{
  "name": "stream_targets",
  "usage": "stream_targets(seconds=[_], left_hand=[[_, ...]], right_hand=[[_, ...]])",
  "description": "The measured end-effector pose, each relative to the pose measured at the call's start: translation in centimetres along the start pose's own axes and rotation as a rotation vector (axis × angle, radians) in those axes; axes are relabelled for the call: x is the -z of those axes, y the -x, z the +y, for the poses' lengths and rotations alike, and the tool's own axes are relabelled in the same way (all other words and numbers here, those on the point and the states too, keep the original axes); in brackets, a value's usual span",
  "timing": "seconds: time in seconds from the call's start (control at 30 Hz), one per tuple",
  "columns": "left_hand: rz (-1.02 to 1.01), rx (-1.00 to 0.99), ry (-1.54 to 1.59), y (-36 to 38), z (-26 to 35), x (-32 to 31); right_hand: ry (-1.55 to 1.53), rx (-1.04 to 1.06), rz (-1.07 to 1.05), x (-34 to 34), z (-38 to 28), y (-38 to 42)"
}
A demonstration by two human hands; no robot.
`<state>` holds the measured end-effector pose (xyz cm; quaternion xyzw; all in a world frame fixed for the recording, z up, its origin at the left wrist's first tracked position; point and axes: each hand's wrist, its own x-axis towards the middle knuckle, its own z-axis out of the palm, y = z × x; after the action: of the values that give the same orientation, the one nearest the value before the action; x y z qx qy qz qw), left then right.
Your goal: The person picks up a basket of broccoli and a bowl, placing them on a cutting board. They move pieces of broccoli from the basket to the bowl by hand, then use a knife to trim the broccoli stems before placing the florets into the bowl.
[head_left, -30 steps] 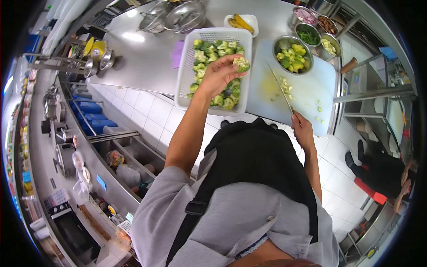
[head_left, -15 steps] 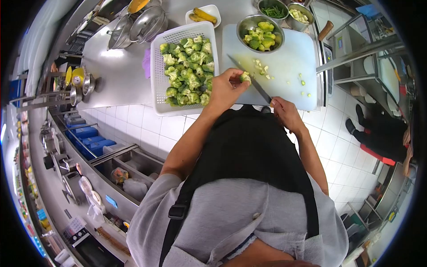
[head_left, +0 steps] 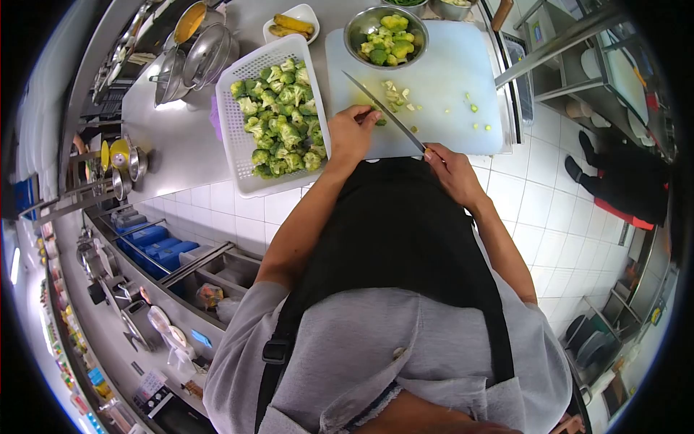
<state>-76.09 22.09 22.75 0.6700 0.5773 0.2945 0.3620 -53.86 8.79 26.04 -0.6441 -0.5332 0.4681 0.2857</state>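
My right hand (head_left: pixel 453 170) is wrapped round the handle of a long knife (head_left: pixel 387 113), whose blade points up and left over the pale cutting board (head_left: pixel 463 79). At the board's left edge my left hand (head_left: pixel 352 130) is closed in a pinch, with a bit of green at the fingertips, too small to make out. Cut pale pieces (head_left: pixel 395 94) lie just beyond the blade, and small green bits (head_left: pixel 474 108) are farther right. A steel bowl (head_left: pixel 352 45) of broccoli pieces stands at the board's far edge. Left of my left hand is a white basket (head_left: pixel 233 148) full of broccoli florets (head_left: pixel 282 119).
A white dish (head_left: pixel 309 14) with yellow peppers or similar pieces stands beyond the basket. Steel strainers (head_left: pixel 210 58) sit at the back left. Sinks (head_left: pixel 217 278) are low on the left. At the right, a person's dark-clothed legs (head_left: pixel 629 173) show beside shelving.
The broccoli piece seen between my left fingers is now mostly hidden, and that hand is lower over the board's left edge. The whole view has shifted, moving the basket and bowl left and up.
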Motion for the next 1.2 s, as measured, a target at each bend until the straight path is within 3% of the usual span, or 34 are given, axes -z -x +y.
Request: stream_targets(seconds=[0.2, 0.4, 0.7, 0.97, 1.13, 1.2], left_hand=[[-0.024, 0.129, 0.178, -0.5, -1.2, -0.8], [-0.033, 0.173, 0.144, -0.7, -0.3, -0.5], [-0.056, 0.185, 0.166, -0.9, -0.8, -0.7], [-0.062, 0.132, 0.284, 0.7, -0.5, 0.0], [0.052, 0.093, 0.581, 0.4, 0.7, 4.9], [0.180, 0.038, 0.469, -1.5, -0.7, 8.7]], right_hand=[[-0.011, -0.028, -0.012, 0.1, 0.0, 0.5], [0.009, -0.014, -0.004, 0.5, -0.2, 0.7], [0.083, 0.046, 0.016, -0.6, -1.1, -0.9], [0.046, -0.023, 0.012, -1.1, 0.7, -3.9], [0.072, -0.002, 0.044, -1.1, 1.1, -3.7], [0.053, -0.016, 0.060, -1.7, 0.8, -3.8]])
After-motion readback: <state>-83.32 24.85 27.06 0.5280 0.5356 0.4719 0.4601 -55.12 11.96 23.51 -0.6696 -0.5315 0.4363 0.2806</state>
